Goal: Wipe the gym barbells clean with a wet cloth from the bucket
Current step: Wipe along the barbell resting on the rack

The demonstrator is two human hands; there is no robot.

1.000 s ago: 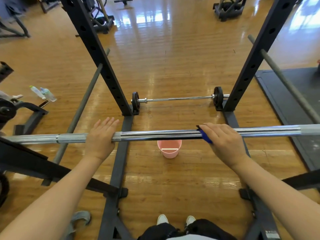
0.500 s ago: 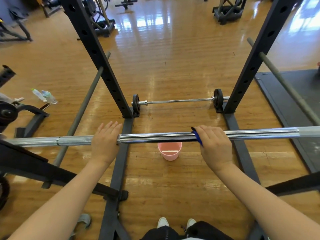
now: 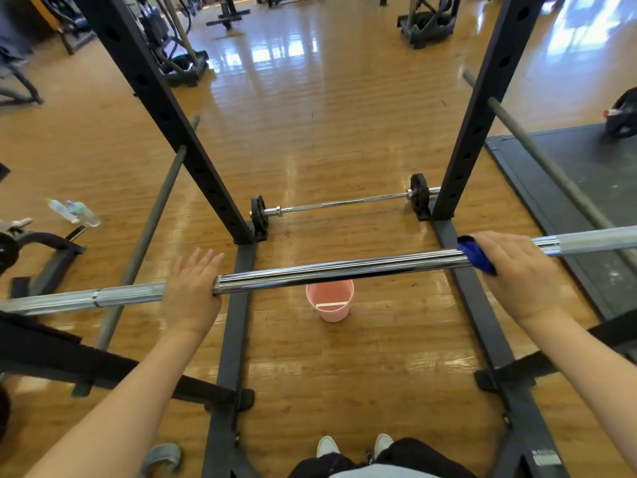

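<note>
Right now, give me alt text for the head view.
A person's right hand holds a blue cloth around a chrome barbell on a rack, while the left hand rests flat on it. A pink bucket stands on the wooden floor below.

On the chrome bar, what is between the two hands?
In the head view, only bare shiny chrome barbell shaft runs between the left hand and the right hand, which presses a blue cloth.

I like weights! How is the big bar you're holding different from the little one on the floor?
The racked barbell is thick, raised, plateless, and under both hands. The floor barbell is thinner, untouched, with black plates at both ends. Both are shiny metal.
</note>
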